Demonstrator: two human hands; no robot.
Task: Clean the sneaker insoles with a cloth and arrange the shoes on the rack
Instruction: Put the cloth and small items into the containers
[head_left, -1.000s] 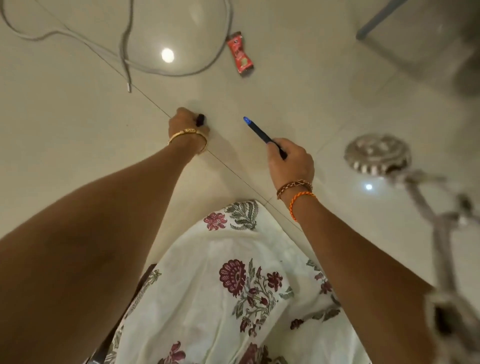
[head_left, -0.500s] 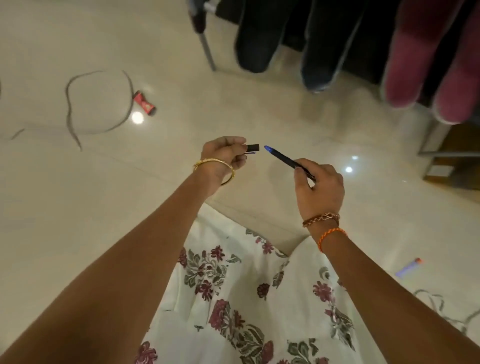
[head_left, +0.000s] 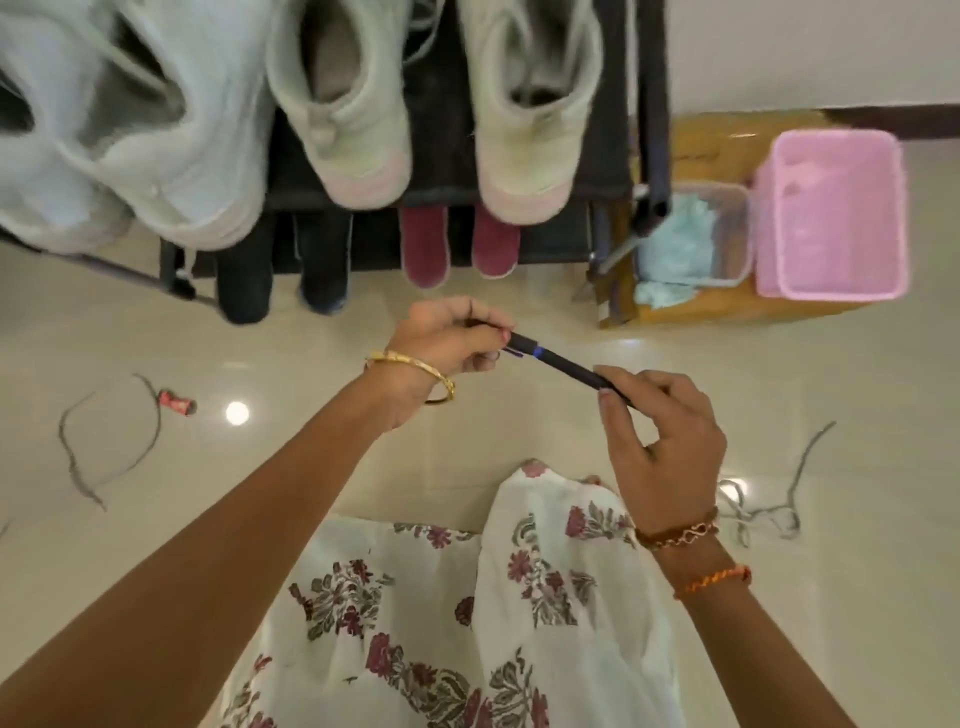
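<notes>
White high-top sneakers (head_left: 337, 104) with soft padded collars and pale pink heel rims stand in a row on the dark top shelf of a shoe rack (head_left: 447, 156), heels toward the camera; their insoles sit deep in the openings, blurred and hard to read. Below them on a lower shelf, a maroon pair (head_left: 457, 244) and a dark pair (head_left: 291, 270) poke their heels out over the glossy cream tile floor (head_left: 311, 415).

In front of the rack, well apart from the shoes, a person holds a slim black pen (head_left: 566, 364) between both hands. The left hand (head_left: 447, 338), a gold bangle at its wrist, curls its fingers around the pen's cap end, thumb and forefinger pinching it. The right hand (head_left: 665, 447), wearing braided thread bracelets, pinches the barrel's other end between thumb and fingertips, the remaining fingers loosely curled.

A crumpled pale blue cloth (head_left: 670, 254) lies in a clear plastic tub beside a pink woven basket (head_left: 831, 213), both resting on a wooden stool right of the rack. Loose grey laces (head_left: 104, 452) and a small red wrapper (head_left: 176, 402) lie on the floor. White fabric with a floral print covers the person's lap.
</notes>
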